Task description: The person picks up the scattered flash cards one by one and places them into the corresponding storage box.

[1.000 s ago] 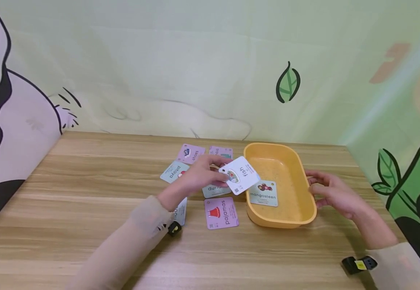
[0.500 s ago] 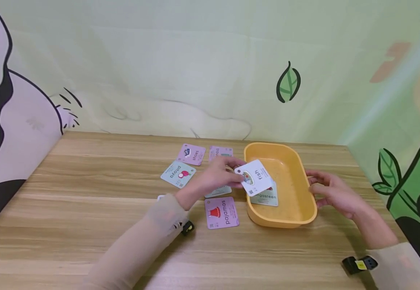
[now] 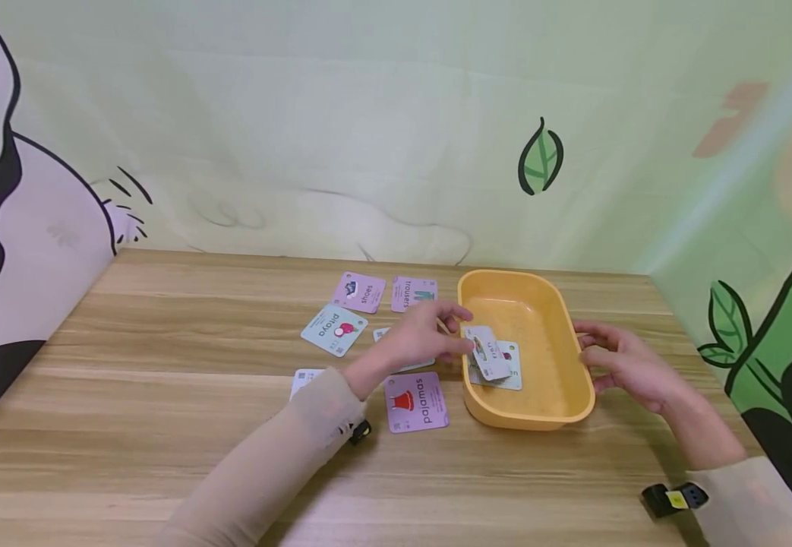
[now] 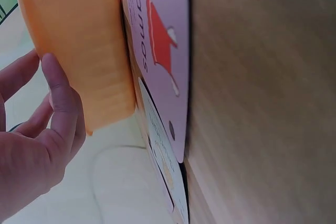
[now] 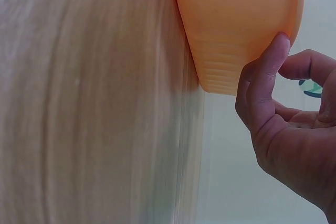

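The fish card (image 3: 490, 354) lies tilted inside the yellow plastic tray (image 3: 553, 395), over the mangosteen card (image 3: 512, 374), which it partly covers. Just left of it, the left hand (image 3: 418, 334) hovers at the tray's left rim, thumb and fingers apart with nothing between them. In the left wrist view, its fingertips (image 4: 51, 61) overlap the tray's upper edge. At the opposite side, the right hand (image 3: 635, 365) rests its fingertips on the outer wall below the right rim. The right wrist view shows those bent fingers (image 5: 270, 77) against the tray (image 5: 236, 19).
Left of the tray lie the pajamas card (image 3: 417, 403), pitaya card (image 3: 334, 330), shoes card (image 3: 358, 292) and trousers card (image 3: 413, 293). Another card is partly under the left hand, and one shows beside the left sleeve (image 3: 286, 456). A printed cloth backdrop (image 3: 266, 152) stands behind the wooden table (image 3: 163, 334).
The left hand has moved right to the tray's rim and let go of the fish card, which has come down onto the mangosteen card. The right hand has stayed at the tray.
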`<state>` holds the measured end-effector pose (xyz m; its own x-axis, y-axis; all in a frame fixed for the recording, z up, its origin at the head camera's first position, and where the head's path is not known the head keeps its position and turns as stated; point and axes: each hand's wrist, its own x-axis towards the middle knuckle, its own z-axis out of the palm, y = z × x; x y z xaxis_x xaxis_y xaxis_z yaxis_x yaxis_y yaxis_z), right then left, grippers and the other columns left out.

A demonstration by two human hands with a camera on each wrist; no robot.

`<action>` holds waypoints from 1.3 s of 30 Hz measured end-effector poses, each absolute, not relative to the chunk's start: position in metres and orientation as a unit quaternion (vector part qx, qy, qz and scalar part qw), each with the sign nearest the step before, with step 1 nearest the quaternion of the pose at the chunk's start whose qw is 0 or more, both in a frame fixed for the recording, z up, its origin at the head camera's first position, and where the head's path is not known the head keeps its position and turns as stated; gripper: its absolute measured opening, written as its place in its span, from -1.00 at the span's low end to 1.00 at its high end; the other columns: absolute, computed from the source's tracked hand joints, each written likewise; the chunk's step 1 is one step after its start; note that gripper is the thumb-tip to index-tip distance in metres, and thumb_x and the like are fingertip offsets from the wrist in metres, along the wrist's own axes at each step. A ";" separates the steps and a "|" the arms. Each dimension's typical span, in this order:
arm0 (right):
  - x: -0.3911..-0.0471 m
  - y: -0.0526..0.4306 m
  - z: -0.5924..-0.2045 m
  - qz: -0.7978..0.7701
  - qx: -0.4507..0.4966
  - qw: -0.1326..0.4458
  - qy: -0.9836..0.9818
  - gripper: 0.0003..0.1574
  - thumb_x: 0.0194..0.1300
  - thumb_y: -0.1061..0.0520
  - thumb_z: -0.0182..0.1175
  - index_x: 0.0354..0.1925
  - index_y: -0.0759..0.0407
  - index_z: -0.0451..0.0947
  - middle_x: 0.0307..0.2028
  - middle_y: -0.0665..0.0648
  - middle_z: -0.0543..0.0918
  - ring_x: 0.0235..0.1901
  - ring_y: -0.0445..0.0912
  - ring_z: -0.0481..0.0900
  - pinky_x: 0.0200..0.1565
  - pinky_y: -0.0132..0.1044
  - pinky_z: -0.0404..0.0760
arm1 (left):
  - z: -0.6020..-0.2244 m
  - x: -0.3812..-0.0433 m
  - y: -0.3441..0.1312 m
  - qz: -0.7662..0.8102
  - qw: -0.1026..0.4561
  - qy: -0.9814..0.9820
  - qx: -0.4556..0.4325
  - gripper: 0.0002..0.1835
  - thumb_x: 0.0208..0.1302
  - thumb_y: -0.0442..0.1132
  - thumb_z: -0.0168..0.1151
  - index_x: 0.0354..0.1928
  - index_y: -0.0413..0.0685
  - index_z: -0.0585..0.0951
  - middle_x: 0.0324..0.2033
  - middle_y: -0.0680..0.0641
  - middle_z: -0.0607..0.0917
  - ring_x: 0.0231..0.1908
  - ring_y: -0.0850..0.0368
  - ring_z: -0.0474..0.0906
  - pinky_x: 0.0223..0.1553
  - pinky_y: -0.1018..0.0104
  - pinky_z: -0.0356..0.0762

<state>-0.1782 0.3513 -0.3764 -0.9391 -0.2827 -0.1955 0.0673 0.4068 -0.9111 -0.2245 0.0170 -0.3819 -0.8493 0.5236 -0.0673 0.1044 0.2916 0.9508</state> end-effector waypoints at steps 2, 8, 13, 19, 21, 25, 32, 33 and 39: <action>-0.178 0.351 -0.377 -0.541 -0.066 0.162 0.823 -0.19 0.44 0.28 0.06 0.51 0.50 0.01 0.19 0.50 0.34 -0.12 -0.07 0.62 -0.30 -0.13 0.76 | -0.382 -0.225 0.017 0.548 0.182 0.790 0.205 -0.51 0.23 -0.33 0.49 0.20 -0.23 0.61 -0.20 -0.11 0.57 -0.35 -0.14 0.72 -0.23 0.06 0.74; -0.178 0.351 -0.376 -0.542 -0.069 0.166 0.821 -0.18 0.45 0.28 0.06 0.51 0.51 -0.01 0.19 0.49 0.34 -0.12 -0.06 0.62 -0.29 -0.12 0.76 | -0.381 -0.224 0.012 0.530 0.170 0.802 0.219 -0.51 0.28 -0.30 0.45 0.24 -0.15 0.58 -0.15 -0.12 0.58 -0.32 -0.17 0.70 -0.25 0.10 0.72; -0.178 0.351 -0.374 -0.541 -0.070 0.165 0.822 -0.18 0.44 0.29 0.06 0.51 0.51 -0.01 0.18 0.49 0.35 -0.13 -0.07 0.62 -0.29 -0.12 0.77 | -0.381 -0.225 0.004 0.513 0.156 0.814 0.222 -0.52 0.27 -0.26 0.46 0.22 -0.13 0.59 -0.07 -0.16 0.60 -0.19 -0.04 0.62 -0.21 0.22 0.67; -0.178 0.350 -0.374 -0.537 -0.069 0.162 0.825 -0.18 0.44 0.29 0.06 0.50 0.52 -0.01 0.18 0.50 0.34 -0.13 -0.07 0.62 -0.30 -0.12 0.77 | -0.380 -0.225 -0.009 0.471 0.138 0.843 0.219 -0.56 0.29 -0.20 0.45 0.17 -0.11 0.61 0.01 -0.21 0.62 -0.03 0.04 0.52 -0.05 0.20 0.55; -0.178 0.350 -0.374 -0.536 -0.064 0.163 0.826 -0.18 0.43 0.28 0.07 0.51 0.51 0.00 0.19 0.50 0.34 -0.13 -0.07 0.62 -0.29 -0.13 0.77 | -0.378 -0.224 -0.014 0.455 0.134 0.854 0.214 -0.58 0.29 -0.18 0.45 0.16 -0.09 0.62 0.01 -0.19 0.63 -0.02 0.04 0.52 -0.04 0.18 0.55; -0.178 0.350 -0.374 -0.536 -0.064 0.164 0.825 -0.17 0.44 0.28 0.06 0.51 0.52 -0.02 0.20 0.51 0.33 -0.13 -0.07 0.62 -0.29 -0.13 0.76 | -0.374 -0.223 -0.026 0.426 0.128 0.872 0.204 -0.58 0.28 -0.15 0.46 0.14 -0.04 0.62 0.00 -0.18 0.65 -0.04 0.03 0.55 -0.09 0.16 0.57; -0.178 0.351 -0.375 -0.534 -0.060 0.164 0.828 -0.17 0.45 0.28 0.06 0.52 0.51 -0.03 0.21 0.50 0.33 -0.11 -0.07 0.62 -0.27 -0.12 0.76 | -0.374 -0.226 -0.048 0.414 0.134 0.883 0.178 -0.54 0.30 -0.14 0.43 0.20 -0.10 0.61 0.05 -0.21 0.63 0.00 -0.04 0.54 -0.05 0.09 0.58; -0.178 0.351 -0.375 -0.533 -0.060 0.164 0.828 -0.17 0.45 0.28 0.06 0.52 0.51 -0.03 0.22 0.50 0.33 -0.11 -0.07 0.62 -0.27 -0.12 0.77 | -0.374 -0.227 -0.052 0.412 0.133 0.884 0.173 -0.53 0.30 -0.14 0.43 0.21 -0.11 0.60 0.06 -0.22 0.63 0.01 -0.06 0.54 -0.04 0.09 0.58; -0.178 0.350 -0.375 -0.534 -0.060 0.165 0.827 -0.17 0.44 0.28 0.06 0.51 0.51 -0.02 0.21 0.50 0.33 -0.11 -0.06 0.62 -0.27 -0.10 0.77 | -0.377 -0.230 -0.077 0.391 0.126 0.900 0.149 -0.50 0.29 -0.13 0.43 0.22 -0.14 0.60 0.09 -0.25 0.61 0.00 -0.11 0.55 -0.11 0.09 0.62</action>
